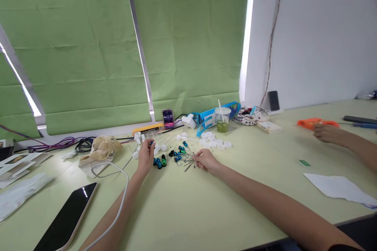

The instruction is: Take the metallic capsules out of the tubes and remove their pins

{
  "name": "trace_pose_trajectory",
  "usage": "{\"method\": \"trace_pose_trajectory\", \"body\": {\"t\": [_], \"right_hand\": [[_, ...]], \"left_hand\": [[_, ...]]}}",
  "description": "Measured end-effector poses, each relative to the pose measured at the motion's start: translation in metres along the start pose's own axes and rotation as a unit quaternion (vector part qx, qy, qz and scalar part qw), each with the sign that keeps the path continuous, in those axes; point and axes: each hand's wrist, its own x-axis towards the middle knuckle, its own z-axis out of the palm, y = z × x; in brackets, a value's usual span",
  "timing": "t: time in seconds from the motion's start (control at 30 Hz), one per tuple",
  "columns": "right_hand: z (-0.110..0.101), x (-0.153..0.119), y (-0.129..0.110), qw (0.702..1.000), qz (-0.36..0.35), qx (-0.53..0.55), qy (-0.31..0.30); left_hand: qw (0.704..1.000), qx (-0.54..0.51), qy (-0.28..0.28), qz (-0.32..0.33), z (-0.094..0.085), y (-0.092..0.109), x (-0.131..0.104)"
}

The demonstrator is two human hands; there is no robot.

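Nearest, left of and short of my left grip, a phone (69, 213) runs out of view. My right hand (206, 160) bends low over thin metal pieces (187, 163), probably for a fine pinch; whether it grips one, I cannot tell. Between the grips lie blue and green parts (159, 162), within easy reach. My left hand (145, 158) pinches a small blue part (152, 143), largely finger-hidden, apparently raised for clearance. Beyond both grips: white caps (220, 147), then a pixelated object (168, 119), unreadable.
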Motion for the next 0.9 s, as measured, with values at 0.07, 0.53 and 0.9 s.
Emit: {"method": "trace_pose_trajectory", "body": {"t": [0.07,0.53,0.9], "right_hand": [[0.0,-0.002,-0.001,1.0,-0.002,-0.003,0.0],[-0.002,-0.008,-0.006,0.998,-0.015,-0.015,-0.057],[0.0,-0.008,-0.002,0.997,-0.056,0.038,-0.039]], "left_hand": [[1.0,0.014,0.004,-0.007,0.0,-0.007,-0.001],[0.988,0.083,-0.117,-0.064,0.012,-0.013,-0.012],[0.943,0.154,-0.202,0.212,0.02,0.051,-0.032]]}}
